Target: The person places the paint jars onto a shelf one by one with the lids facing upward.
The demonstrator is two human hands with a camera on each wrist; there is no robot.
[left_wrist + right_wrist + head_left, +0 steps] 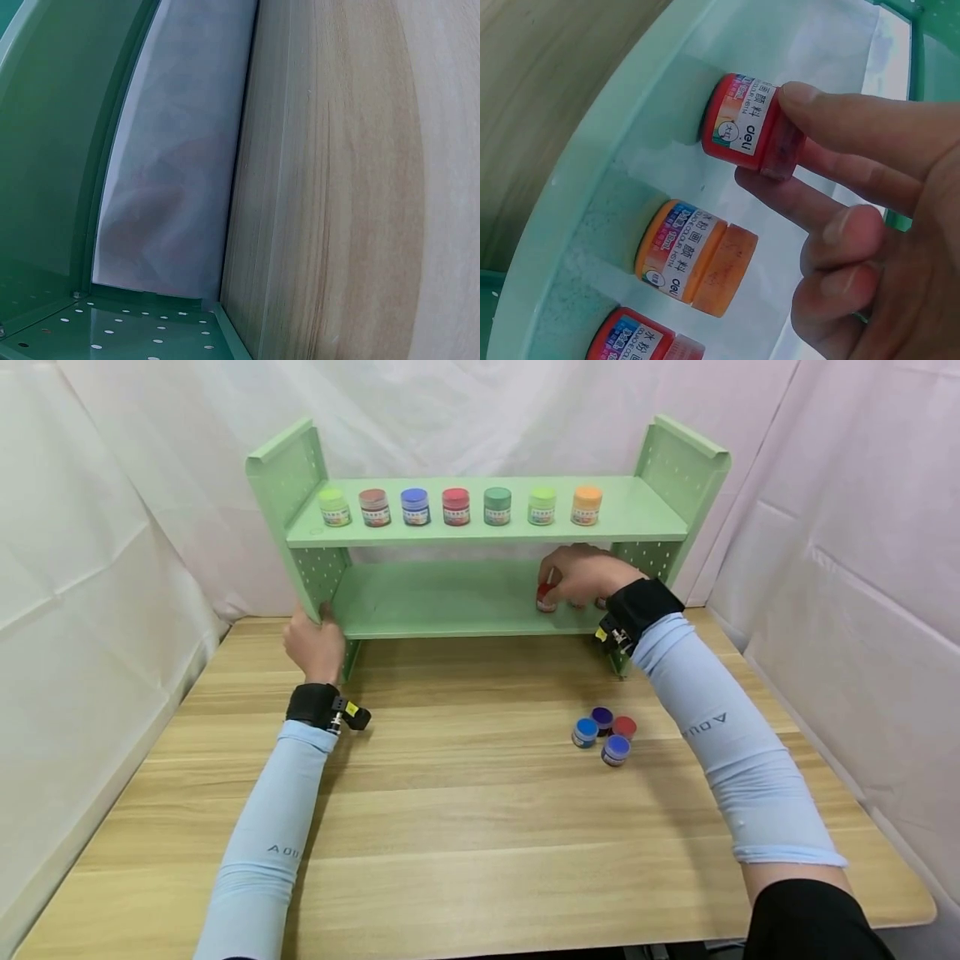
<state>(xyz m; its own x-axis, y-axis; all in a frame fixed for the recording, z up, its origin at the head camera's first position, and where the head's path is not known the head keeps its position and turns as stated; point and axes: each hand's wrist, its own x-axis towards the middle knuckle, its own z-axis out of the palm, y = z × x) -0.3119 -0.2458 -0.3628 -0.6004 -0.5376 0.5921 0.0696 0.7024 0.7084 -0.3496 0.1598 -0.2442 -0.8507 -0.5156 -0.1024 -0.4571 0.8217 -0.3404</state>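
My right hand reaches onto the lower shelf and pinches a red paint jar by its lid between thumb and fingers. The jar is upright, at or just above the shelf surface. Beside it on the same shelf stand an orange paint jar and another red jar, both largely hidden by the hand in the head view. At the other end, my left hand grips the left side panel of the green two-tier rack, thumb inside; its other fingers are mostly hidden.
Several coloured paint jars stand in a row on the rack's upper shelf. On the wooden table, a cluster of blue, purple and red jars sits near the right forearm. White cloth hangs around the table.
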